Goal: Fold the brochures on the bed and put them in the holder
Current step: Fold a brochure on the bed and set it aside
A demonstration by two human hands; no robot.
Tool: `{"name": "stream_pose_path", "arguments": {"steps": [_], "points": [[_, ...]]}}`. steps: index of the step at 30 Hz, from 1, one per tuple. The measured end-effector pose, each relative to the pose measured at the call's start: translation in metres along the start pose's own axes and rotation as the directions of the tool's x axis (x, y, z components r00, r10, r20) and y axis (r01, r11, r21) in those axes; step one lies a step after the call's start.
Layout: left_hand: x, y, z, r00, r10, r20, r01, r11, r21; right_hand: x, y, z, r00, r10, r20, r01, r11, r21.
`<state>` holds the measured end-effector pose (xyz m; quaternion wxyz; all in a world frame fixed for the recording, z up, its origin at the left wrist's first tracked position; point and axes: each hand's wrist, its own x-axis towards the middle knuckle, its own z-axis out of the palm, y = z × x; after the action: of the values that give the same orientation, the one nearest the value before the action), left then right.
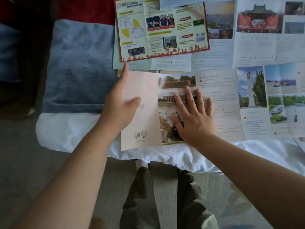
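Observation:
A photo brochure (pixel 219 103) lies at the near edge of the bed, its left panel (pixel 145 90) folded over so the pale back with a small code faces up. My left hand (pixel 122 104) holds that panel's left edge, thumb on top and fingers behind. My right hand (pixel 193 116) lies flat with fingers spread on the brochure's middle photo panel. A red-bordered brochure (pixel 161 30) lies unfolded farther back. No holder is in view.
More unfolded brochures (pixel 257 35) cover the bed at back and right, overlapping each other. A blue fuzzy pillow (pixel 79 63) sits to the left on the white sheet (pixel 69 129). My legs stand on the floor below the bed edge.

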<state>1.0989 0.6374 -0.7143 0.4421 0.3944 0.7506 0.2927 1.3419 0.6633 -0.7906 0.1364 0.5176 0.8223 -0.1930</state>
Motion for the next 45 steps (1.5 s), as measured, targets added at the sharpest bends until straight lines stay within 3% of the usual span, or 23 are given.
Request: {"name": "stream_pose_path", "arguments": {"steps": [12,16,19,26,29,32,35,38,45], "points": [[0.006,0.061,0.027,0.999,-0.024,0.033,0.034,0.941,-0.336,-0.024,0.057,-0.032,0.995,0.095,-0.008,-0.093,0.984,0.154],[0.002,0.079,0.064,0.998,0.034,0.061,-0.018,0.969,-0.248,-0.044,0.098,-0.045,0.971,0.219,-0.092,-0.145,0.852,0.504],[0.001,0.092,0.1,0.996,0.067,0.052,-0.058,0.985,-0.163,-0.06,0.129,-0.056,0.922,0.358,-0.149,-0.209,0.784,0.585],[0.007,0.129,0.196,0.981,0.174,0.087,-0.19,0.954,0.233,-0.081,0.19,-0.066,0.906,0.418,-0.071,-0.322,0.788,0.525],[0.012,0.132,0.232,0.979,0.142,0.148,-0.184,0.928,0.324,-0.084,0.217,-0.063,0.904,0.428,0.002,-0.398,0.839,0.37],[0.017,0.129,0.255,0.984,0.125,0.126,-0.169,0.873,0.458,-0.091,0.242,-0.055,0.941,0.338,0.023,-0.338,0.93,0.143],[0.019,0.118,0.27,0.995,0.094,0.032,-0.093,0.762,0.64,-0.095,0.263,-0.046,0.965,0.262,0.019,-0.263,0.963,0.058],[0.011,0.107,0.282,0.992,0.126,0.019,-0.104,0.713,0.694,-0.097,0.274,-0.036,0.967,0.256,0.015,-0.256,0.966,0.043],[-0.019,0.089,0.317,0.987,0.078,0.142,-0.155,0.709,0.688,-0.097,0.276,-0.023,0.954,0.29,-0.079,-0.281,0.954,0.107]]}}
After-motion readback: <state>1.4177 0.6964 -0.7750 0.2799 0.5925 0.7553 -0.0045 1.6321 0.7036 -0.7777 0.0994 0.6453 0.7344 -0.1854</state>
